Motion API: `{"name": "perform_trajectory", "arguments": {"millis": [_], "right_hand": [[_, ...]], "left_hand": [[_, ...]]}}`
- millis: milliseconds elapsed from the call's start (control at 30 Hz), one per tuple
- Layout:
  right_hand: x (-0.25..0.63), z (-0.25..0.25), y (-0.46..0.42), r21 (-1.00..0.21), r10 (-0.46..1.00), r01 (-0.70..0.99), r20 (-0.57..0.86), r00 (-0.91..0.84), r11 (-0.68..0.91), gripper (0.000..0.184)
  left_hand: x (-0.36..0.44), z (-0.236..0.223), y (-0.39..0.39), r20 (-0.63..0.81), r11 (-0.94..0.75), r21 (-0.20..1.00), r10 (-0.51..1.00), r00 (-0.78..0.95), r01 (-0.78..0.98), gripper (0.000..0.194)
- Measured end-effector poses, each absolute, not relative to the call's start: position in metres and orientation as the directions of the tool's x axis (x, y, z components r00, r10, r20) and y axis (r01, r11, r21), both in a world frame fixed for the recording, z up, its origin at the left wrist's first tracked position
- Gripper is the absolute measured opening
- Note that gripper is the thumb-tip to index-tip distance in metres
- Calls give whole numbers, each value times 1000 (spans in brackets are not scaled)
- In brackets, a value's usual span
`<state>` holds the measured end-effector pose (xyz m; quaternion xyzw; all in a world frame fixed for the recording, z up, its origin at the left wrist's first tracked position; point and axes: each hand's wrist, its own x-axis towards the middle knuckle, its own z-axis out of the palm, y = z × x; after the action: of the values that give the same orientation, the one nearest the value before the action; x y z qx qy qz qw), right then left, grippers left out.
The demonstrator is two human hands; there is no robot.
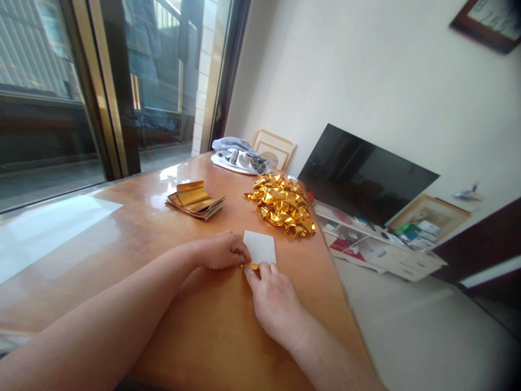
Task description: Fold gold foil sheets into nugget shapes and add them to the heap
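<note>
A sheet of foil paper [260,245] lies white side up on the wooden table [203,326]. Its near edge is folded over, so a narrow gold strip shows. My left hand [224,250] is closed at the left end of that fold, fingers bent onto the paper. From the near side, my right hand [274,290] pinches the folded edge between thumb and fingers. Beyond the hands sits a heap of folded gold foil pieces [285,203]. To the left is a stack of gold foil sheets [195,200], the top one curling up.
Folded clothes [238,155] rest at the table's far end, by leaning picture frames [274,146]. A white sheet [57,228] lies on the left. Past the right edge stand a television [366,174] and a low white cabinet [382,252]. Sliding glass doors [106,87] flank the left.
</note>
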<state>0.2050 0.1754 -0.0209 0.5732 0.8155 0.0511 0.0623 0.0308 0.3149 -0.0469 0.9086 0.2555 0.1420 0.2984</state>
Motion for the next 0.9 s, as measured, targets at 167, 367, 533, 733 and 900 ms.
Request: {"name": "perform_trajectory", "arguments": {"millis": [167,367,533,733,900], "right_hand": [[206,-21,176,143,934,923,-41,-356,358,62],[208,-20,177,118,927,919,-38,-374,375,65],[211,-21,177,105,921,916,-19,-389,388,62],[211,-21,178,67,939,937,7,-344,343,52],[213,-16,178,57,943,942,8,-332,331,44]], "left_hand": [[32,-44,313,104,-687,598,578,809,414,40],[31,-45,313,113,-695,596,567,816,401,34],[31,-44,313,117,-683,621,567,816,385,24],[31,-44,312,100,-673,593,607,788,443,23],[30,-43,310,83,-681,565,609,789,466,22]]}}
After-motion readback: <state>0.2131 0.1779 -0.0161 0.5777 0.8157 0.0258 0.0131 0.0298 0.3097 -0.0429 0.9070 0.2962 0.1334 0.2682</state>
